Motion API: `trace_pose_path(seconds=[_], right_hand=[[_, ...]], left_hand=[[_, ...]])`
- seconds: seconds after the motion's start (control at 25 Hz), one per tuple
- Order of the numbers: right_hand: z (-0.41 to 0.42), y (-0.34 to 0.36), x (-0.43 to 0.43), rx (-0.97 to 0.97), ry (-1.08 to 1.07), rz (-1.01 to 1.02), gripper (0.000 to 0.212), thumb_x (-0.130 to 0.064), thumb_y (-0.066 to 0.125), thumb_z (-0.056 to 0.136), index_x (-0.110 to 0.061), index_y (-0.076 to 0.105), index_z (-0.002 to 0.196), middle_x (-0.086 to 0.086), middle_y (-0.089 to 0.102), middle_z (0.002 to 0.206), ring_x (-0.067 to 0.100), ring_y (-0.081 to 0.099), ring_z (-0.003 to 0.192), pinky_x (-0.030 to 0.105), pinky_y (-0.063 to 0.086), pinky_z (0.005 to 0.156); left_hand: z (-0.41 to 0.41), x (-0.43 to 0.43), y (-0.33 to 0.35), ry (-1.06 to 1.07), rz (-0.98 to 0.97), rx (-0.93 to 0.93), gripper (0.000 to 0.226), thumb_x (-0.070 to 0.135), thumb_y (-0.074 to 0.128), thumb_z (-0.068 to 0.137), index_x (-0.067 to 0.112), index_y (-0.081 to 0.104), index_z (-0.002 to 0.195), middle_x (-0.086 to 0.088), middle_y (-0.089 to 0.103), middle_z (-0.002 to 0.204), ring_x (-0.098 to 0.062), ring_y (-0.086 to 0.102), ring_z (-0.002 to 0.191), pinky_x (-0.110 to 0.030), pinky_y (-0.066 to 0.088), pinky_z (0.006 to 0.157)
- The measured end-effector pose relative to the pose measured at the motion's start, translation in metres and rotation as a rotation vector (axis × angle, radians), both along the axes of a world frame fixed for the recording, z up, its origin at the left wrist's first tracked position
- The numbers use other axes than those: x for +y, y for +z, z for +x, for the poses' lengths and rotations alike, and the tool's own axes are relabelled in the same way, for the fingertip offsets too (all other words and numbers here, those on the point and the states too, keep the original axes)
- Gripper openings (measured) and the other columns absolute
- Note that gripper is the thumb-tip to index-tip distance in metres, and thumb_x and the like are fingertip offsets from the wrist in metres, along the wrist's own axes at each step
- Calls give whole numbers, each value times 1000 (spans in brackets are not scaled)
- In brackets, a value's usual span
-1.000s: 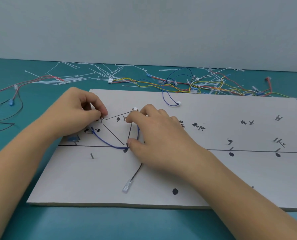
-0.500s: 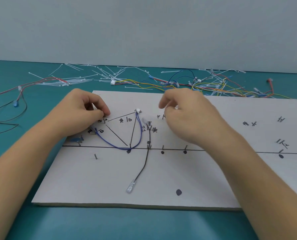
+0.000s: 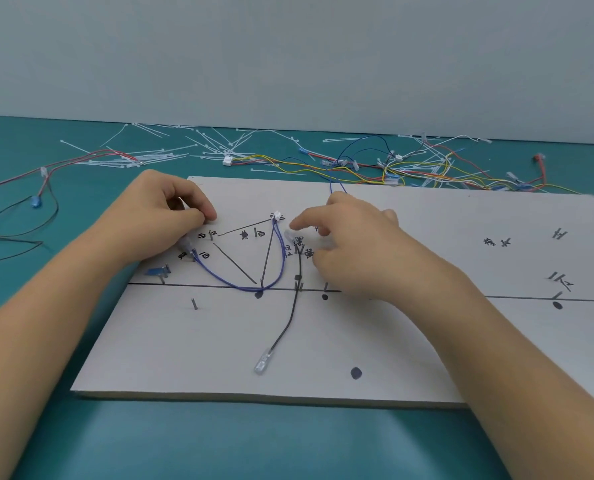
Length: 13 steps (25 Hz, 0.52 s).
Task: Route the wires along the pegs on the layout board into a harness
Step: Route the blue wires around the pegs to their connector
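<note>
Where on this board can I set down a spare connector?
Bare: the near-left corner of the layout board, between the lone peg and the black wire; also the teal table in front. Crowded: the pegs around the blue wire, and the loose wires behind the board.

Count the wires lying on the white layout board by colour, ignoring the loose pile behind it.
violet-blue wire: 1
black wire: 1
dark blue wire, running in over the far edge to the right hand: 1
Total: 3
</note>
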State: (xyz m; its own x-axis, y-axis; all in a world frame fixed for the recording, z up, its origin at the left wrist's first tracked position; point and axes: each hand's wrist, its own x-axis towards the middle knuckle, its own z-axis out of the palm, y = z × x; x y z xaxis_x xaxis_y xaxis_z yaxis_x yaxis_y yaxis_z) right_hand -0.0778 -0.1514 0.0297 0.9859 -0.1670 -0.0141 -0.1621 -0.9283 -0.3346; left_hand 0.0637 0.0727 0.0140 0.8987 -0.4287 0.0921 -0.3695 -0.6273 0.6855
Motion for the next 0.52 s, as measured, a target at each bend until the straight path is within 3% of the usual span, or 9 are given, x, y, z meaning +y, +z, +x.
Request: trace_pose_path(seconds=[0.2, 0.36, 0.52], right_hand=[[0, -5, 5, 36, 86, -20, 76, -13, 46, 88, -58, 32, 147, -6, 39, 109, 22, 35, 113, 40, 26, 90], [2, -6, 2, 52, 96, -45, 61, -17, 45, 92, -52, 46, 142, -4, 39, 114, 25, 35, 119, 45, 29, 98], [1, -7, 1, 13, 98, -20, 48, -16, 49, 91, -45, 55, 129, -5, 41, 111, 22, 37, 112, 42, 29, 92]], left_hand=[[1, -1, 1, -3, 10, -6, 37, 4, 64, 87, 37, 78, 78, 4, 58, 49, -3, 41, 35, -18, 31, 43], [1, -1, 0, 1, 8, -8, 38, 4, 64, 87, 38, 77, 78, 3, 58, 50, -4, 41, 35, -21, 31, 50], [1, -1, 0, 0, 3, -2, 38, 3, 63, 87, 37, 77, 79, 4, 58, 47, -4, 41, 35, -21, 31, 50]])
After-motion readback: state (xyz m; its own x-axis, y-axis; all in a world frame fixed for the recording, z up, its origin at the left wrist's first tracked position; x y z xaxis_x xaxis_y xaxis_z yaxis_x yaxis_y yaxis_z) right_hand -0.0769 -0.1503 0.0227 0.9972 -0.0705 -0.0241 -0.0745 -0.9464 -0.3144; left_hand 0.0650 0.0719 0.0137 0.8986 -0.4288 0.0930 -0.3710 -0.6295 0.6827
